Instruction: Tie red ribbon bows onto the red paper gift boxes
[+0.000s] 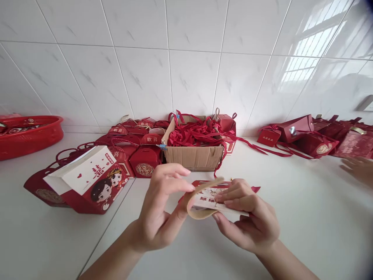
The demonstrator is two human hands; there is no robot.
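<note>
A partly flattened red-and-white paper gift box [205, 199] is between my hands above the table, printed with red characters and a small picture. One of its panels, tan on the inside, curls over in a loop at the left end. The thumb and index finger of my left hand [163, 204] close on that curled panel, while its other fingers stay raised and bent. My right hand [247, 217] grips the right part of the box, fingers on top and thumb underneath. Part of the box is hidden behind my right fingers.
A cardboard carton [194, 157] of red ribbons [192, 132] stands against the tiled wall. Left of it are several red gift boxes [145, 159] and a box with cartoon faces [101, 186]. A red basin [35, 136] is far left. Another person's hand [357, 168] rests right, near red boxes [317, 144].
</note>
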